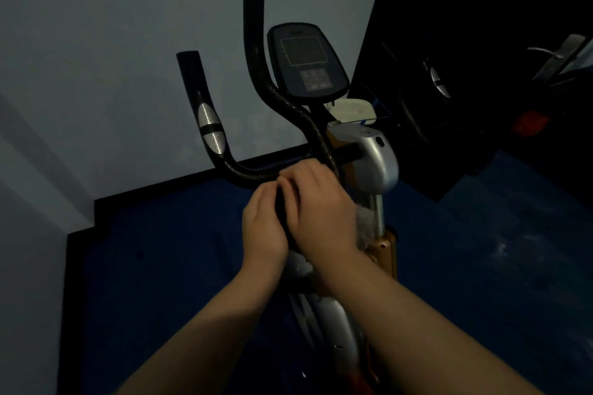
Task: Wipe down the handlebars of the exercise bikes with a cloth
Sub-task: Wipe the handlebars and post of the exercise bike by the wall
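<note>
Both hands, the left hand (264, 228) and right hand (316, 205), curl closed around the black handlebars (256, 170) at centre; no cloth is clearly visible, so dim light risks missed patches.
</note>
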